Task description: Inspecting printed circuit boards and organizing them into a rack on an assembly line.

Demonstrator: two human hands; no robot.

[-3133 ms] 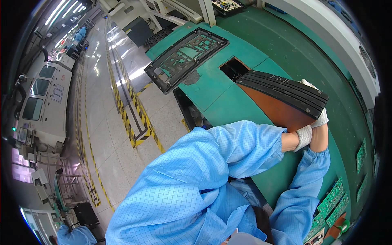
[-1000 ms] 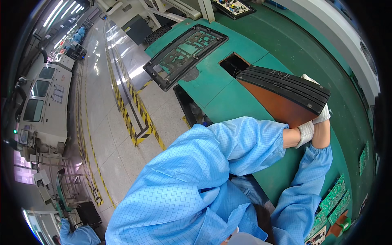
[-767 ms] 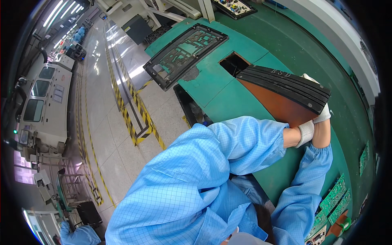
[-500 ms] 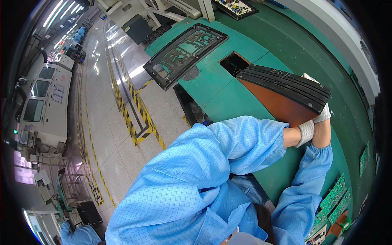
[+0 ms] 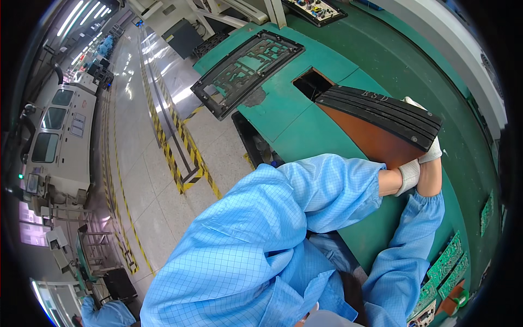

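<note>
A wedge-shaped box (image 5: 362,139) with a ribbed black top and an orange-brown side stands on the green bench mat, right of centre. My left hand (image 5: 409,177) wears a white knitted glove. Only its cuff shows at the box's near lower corner; the fingers are hidden behind the box. My right hand (image 5: 434,151), gloved too, is at the box's right end, and its fingers are also out of sight. A bit of white glove shows past the box's far top edge, but I cannot tell whose fingers those are. What either hand holds is hidden.
A black frame tray with cut-outs (image 5: 248,68) lies farther up the bench, beside a square opening (image 5: 313,84) in the mat. Green circuit boards (image 5: 444,261) lie at lower right. A board in a black tray (image 5: 316,10) is at the top. Striped floor tape (image 5: 163,136) runs along the left.
</note>
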